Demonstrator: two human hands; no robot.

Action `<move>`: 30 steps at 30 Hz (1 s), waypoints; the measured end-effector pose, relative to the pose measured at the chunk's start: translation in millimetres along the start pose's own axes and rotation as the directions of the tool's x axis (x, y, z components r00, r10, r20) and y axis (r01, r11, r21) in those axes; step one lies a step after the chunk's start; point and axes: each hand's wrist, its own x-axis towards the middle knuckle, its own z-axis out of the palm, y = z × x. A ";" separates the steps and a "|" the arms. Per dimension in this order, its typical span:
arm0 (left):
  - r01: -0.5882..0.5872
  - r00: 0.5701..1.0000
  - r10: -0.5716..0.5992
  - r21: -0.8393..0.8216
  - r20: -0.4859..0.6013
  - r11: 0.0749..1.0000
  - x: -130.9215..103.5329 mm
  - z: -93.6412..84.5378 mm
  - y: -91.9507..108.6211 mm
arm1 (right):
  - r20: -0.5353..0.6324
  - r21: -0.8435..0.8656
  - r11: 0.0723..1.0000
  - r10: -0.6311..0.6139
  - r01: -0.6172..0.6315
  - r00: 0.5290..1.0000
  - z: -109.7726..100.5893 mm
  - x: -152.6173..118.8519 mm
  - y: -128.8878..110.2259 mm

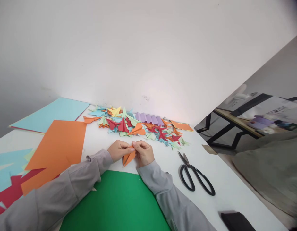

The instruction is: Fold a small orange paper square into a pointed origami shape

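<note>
Beyond the green sheet, left hand and right hand both pinch the orange folded paper; folding appears well advanced. Folded pile behind looks finished; orange sheet lies unfolded.

- I'm looking at a white surface.
- Along its back lies a multicoloured heap of folded paper planes.
- On the left I see a pale-blue sheet and an orange sheet.
- Nearest me — a green sheet.
- On the right — black-handled scissors, blades parted.
</note>
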 end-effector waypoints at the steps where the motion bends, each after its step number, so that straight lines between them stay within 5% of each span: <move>1: -0.003 1.000 0.004 -0.013 0.013 1.000 0.2 -0.1 -0.6 | 0.006 0.007 1.000 -0.003 0.003 1.000 0.1 -0.1 -0.1; 13: 0.112 0.993 -0.110 -0.045 0.045 0.993 0.4 -1.8 -3.8 | -0.049 0.057 0.998 0.022 -0.019 0.999 -1.8 2.2 1.2; 18: 0.083 0.996 -0.084 -0.049 -0.029 0.995 0.4 -2.3 -4.2 | 0.002 0.038 0.998 0.045 -0.045 0.999 0.7 -0.5 -0.4; 23: 0.025 0.975 -0.076 -0.236 -0.210 0.971 7.1 -6.2 -18.2 | 0.070 -0.038 0.999 0.029 -0.026 0.997 7.0 -7.0 -3.4; 30: 0.052 0.972 -0.128 -0.354 -0.195 0.934 8.5 -5.8 -20.0 | 0.063 -0.085 0.996 -0.029 0.034 0.998 8.9 -8.0 -2.6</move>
